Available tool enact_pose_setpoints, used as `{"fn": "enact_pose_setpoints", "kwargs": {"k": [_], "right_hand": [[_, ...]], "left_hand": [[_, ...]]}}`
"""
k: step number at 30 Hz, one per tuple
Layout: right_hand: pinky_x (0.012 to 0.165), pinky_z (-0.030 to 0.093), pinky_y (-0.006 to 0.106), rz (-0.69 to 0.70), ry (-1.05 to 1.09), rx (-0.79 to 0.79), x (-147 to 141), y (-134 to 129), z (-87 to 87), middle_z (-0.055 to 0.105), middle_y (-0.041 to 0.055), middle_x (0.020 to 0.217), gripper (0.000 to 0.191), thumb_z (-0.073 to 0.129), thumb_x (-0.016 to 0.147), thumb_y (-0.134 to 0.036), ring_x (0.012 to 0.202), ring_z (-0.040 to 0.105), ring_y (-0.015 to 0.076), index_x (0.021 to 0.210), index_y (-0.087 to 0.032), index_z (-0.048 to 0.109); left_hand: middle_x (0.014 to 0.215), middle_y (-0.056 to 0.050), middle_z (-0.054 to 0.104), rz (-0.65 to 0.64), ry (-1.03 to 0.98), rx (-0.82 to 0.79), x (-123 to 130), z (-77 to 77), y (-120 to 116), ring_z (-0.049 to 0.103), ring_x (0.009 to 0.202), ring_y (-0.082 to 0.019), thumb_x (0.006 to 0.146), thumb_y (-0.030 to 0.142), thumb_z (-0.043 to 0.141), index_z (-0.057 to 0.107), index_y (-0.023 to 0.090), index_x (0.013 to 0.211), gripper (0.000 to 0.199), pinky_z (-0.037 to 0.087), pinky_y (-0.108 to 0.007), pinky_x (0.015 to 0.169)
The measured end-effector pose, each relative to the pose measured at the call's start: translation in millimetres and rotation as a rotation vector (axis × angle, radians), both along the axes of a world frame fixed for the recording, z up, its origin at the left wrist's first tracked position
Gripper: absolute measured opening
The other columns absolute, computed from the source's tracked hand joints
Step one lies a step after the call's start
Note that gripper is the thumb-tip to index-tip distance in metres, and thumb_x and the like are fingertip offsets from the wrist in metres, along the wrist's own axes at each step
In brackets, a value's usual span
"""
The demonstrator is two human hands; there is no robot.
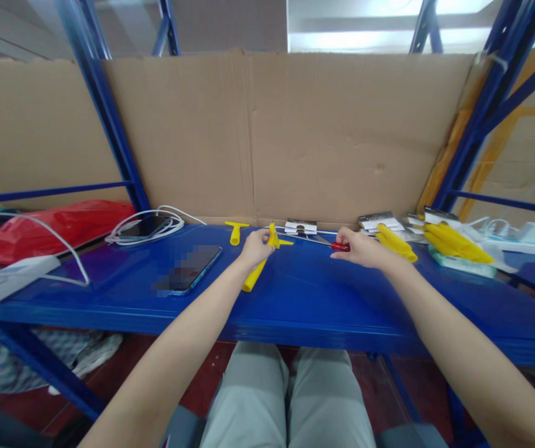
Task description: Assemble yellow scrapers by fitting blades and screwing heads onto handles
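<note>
My left hand (254,250) pinches a small yellow plastic piece (274,236) above the blue shelf. Just below that hand lies a yellow rod-like handle (254,277); whether it joins the pinched piece is hidden. My right hand (359,247) is closed around the red handles of a pair of scissors (339,247). Its thin metal blades point left, toward the yellow piece, and look slightly apart. Farther left, beyond my left hand, a yellow T-shaped piece (236,234) rests near the back of the shelf.
A phone (197,269) lies left of my left arm. Behind it are a coiled white cable (148,227) and a red bag (62,227). Black-and-white cards (301,226) stand at the back. Yellow bundles (456,242) and a white power strip (517,244) sit right. Cardboard (295,137) walls the rear.
</note>
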State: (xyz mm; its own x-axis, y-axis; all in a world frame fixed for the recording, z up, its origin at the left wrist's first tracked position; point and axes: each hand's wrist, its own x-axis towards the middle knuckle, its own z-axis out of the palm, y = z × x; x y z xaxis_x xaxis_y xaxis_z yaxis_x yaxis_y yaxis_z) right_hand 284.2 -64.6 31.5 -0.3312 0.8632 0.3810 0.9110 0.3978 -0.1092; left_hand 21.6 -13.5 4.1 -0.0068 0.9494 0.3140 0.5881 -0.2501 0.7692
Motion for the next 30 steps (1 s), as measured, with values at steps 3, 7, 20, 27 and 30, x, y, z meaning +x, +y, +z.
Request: {"fn": "enact_pose_setpoints", "kwargs": {"k": [3,7,20,27,30], "right_hand": [[0.051,0.035,0.023,-0.022,0.001,0.056,3,1,-2.5,0.065,0.0035,0.071,0.012,0.06,0.074,-0.026,0.057,0.056,0.0155,0.081,-0.02,0.052],[0.052,0.036,0.024,0.008,0.015,0.091,5,0,-2.1,0.067,0.0041,0.071,0.011,0.058,0.076,-0.03,0.059,0.057,0.0162,0.075,-0.02,0.056],[0.051,0.037,0.023,-0.006,0.052,0.116,6,6,-9.3,0.067,0.003,0.072,0.016,0.063,0.072,-0.029,0.058,0.058,0.016,0.081,-0.021,0.053],[0.056,0.038,0.025,-0.065,-0.051,0.163,5,-2,-3.5,0.07,0.004,0.078,0.014,0.054,0.08,-0.034,0.067,0.063,0.0191,0.082,-0.023,0.062],[0.061,0.04,0.028,-0.134,-0.114,0.188,2,-7,0.6,0.072,0.0055,0.089,0.024,0.05,0.083,-0.039,0.078,0.065,0.0227,0.095,-0.025,0.065]], "left_hand": [[0.111,-0.01,0.066,-0.005,0.007,-0.005,0,0.2,0,0.065,0.081,-0.015,0.065,0.002,0.062,0.059,0.013,0.116,0.052,0.049,-0.022,0.069],[0.11,-0.009,0.066,-0.006,0.01,-0.005,0,0.7,-1,0.065,0.081,-0.014,0.065,0.002,0.063,0.06,0.013,0.114,0.051,0.048,-0.021,0.068],[0.107,-0.008,0.067,-0.01,0.018,0.007,1,1.1,0,0.065,0.083,-0.015,0.066,0.0,0.063,0.061,0.013,0.114,0.05,0.048,-0.021,0.068],[0.109,-0.008,0.066,0.004,0.046,0.0,1,2.8,-3,0.065,0.083,-0.016,0.066,0.003,0.064,0.061,0.014,0.113,0.048,0.049,-0.022,0.068],[0.108,-0.007,0.067,0.002,0.043,0.006,1,2.0,-2,0.065,0.082,-0.015,0.065,0.002,0.064,0.062,0.014,0.113,0.049,0.049,-0.022,0.069]]}}
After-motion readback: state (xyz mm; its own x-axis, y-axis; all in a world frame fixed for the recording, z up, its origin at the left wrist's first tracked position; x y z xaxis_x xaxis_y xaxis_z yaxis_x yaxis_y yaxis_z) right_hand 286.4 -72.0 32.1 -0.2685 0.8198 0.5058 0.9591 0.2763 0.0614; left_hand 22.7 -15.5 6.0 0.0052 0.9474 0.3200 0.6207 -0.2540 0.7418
